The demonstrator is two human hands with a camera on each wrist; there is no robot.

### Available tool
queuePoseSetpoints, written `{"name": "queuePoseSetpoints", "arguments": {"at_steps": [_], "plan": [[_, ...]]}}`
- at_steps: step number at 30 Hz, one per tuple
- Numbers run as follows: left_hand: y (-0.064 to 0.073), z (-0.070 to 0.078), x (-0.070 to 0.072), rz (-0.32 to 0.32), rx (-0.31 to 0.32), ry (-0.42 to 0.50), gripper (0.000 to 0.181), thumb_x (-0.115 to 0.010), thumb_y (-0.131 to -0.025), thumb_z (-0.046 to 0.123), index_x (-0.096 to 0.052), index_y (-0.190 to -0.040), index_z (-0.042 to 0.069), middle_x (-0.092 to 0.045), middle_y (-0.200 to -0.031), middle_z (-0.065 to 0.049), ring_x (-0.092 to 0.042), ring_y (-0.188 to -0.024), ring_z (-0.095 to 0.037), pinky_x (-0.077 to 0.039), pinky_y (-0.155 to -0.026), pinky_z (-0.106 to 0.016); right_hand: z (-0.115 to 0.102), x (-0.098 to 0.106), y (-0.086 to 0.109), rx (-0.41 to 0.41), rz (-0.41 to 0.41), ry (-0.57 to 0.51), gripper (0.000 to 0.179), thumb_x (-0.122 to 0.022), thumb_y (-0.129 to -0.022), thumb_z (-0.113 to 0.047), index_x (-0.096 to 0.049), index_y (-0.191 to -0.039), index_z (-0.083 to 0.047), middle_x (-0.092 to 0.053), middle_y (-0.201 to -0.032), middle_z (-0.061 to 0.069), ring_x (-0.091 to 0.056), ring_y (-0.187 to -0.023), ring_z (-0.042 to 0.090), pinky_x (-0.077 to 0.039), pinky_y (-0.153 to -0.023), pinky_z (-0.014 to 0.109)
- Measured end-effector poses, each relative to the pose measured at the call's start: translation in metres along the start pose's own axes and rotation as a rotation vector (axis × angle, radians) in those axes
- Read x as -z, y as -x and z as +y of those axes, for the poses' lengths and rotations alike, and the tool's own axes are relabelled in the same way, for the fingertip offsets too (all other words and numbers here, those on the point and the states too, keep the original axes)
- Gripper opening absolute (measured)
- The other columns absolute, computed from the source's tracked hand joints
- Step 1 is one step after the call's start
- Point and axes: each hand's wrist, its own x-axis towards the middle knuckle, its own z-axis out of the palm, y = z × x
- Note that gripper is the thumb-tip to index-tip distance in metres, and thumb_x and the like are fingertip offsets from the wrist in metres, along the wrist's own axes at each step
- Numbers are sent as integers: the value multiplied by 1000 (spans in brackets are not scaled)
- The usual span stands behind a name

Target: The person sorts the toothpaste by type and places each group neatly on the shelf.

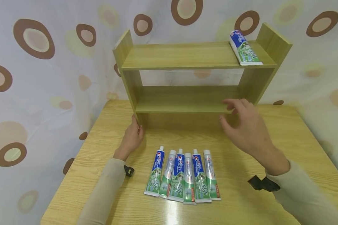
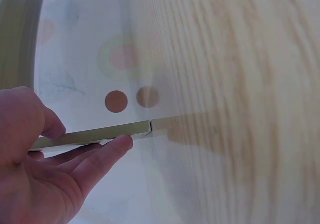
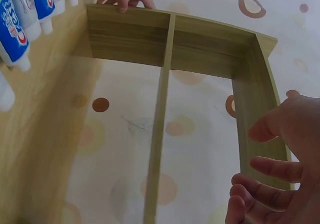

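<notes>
A two-tier wooden shelf (image 1: pixel 183 107) stands upright on the table. My left hand (image 1: pixel 131 137) grips the lower end of its left side panel; in the left wrist view, the thumb and fingers lie on opposite faces of the panel edge (image 2: pixel 107 133). In front of the shelf's right side hovers my right hand (image 1: pixel 246 128), its fingers loosely bent and nothing between them. One toothpaste tube (image 1: pixel 244 48), blue and green, lies on the right of the top tier. Several more toothpaste tubes (image 1: pixel 178 179) lie in a row on the table, caps toward the shelf.
The light wooden table (image 1: pixel 95 134) extends on both sides of the shelf. Behind it hangs a pale wall covering (image 1: pixel 64 56) with brown ring patterns. Dark wrist devices (image 1: pixel 263 183) sit at the sleeve cuffs.
</notes>
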Motion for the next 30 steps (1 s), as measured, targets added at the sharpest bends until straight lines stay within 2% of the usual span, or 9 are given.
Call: {"name": "queuePoseSetpoints", "arguments": {"at_steps": [7,12,14,17,20,30], "plan": [[1,0,0,2,11,-16,63,-47,-113,3,-16,-166,-7,-54,-151,-45,-64,-135,-56,-62,-103,-61,9,-19,20,-52,-57,-68,42,-76,-96,-5,-67,-137,0,-73,-123,20,-66,-110,37,-52,-93,54],[0,-1,0,4,-10,-36,63,-47,-113,2,-15,-166,-10,-60,-142,-46,-72,-119,-55,-66,-89,-58,13,-30,34,-85,-71,-74,41,-75,-97,-7,-67,-137,0,-74,-119,19,-68,-105,35,-54,-85,48],[-2,-1,-1,5,-18,-40,63,-47,-112,2,-16,-166,-10,-61,-141,-46,-73,-118,-55,-66,-89,-58,15,-34,39,-95,-71,-68,41,-75,-97,-8,-68,-137,-1,-74,-116,18,-68,-102,33,-53,-79,41],[-3,-1,-2,9,-22,-43,63,-48,-112,2,-16,-166,-10,-59,-144,-45,-69,-126,-55,-64,-97,-60,17,-40,47,-119,-83,-81,41,-75,-97,-8,-67,-137,-1,-74,-114,17,-66,-99,31,-50,-70,30],[-3,-1,-2,11,-9,-46,63,-48,-112,1,-15,-166,-10,-59,-145,-45,-68,-129,-55,-63,-100,-62,19,-48,55,-149,-107,-108,42,-75,-98,-9,-66,-138,0,-73,-113,16,-65,-99,30,-49,-65,24],[0,-2,-3,6,-1,-30,64,-46,-113,3,-13,-166,-11,-57,-147,-46,-65,-132,-56,-61,-103,-63,21,-62,72,-223,-147,-131,42,-75,-99,-9,-65,-139,-1,-71,-111,15,-65,-99,29,-50,-67,24]]}}
